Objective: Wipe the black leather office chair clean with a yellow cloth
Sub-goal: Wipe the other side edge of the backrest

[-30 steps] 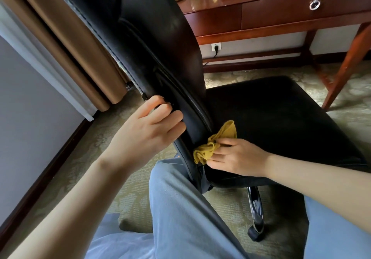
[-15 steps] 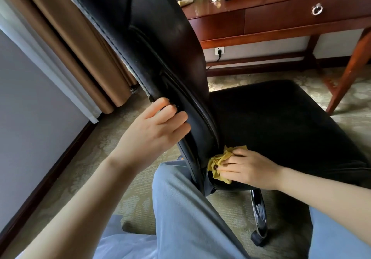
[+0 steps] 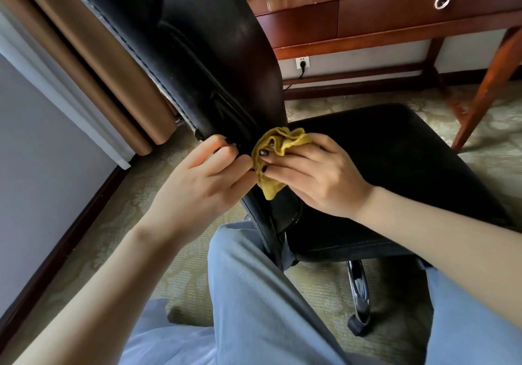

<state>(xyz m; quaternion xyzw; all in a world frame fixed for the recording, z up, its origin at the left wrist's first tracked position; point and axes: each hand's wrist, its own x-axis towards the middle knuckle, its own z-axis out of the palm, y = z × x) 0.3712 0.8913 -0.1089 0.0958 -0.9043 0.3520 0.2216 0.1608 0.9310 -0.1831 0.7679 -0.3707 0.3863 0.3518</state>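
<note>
The left hand [image 3: 197,183] curled round the lower edge of the chair [image 3: 203,53] back, probably to steady it. The right hand [image 3: 316,178] pinched the bunched yellow cloth [image 3: 278,150] against the seam where the back meets the seat, likely working that crease. The person's knee [image 3: 254,294] crowded the corner from below. A desk [image 3: 395,17] and curtain [image 3: 84,62] stood behind, well apart.
</note>
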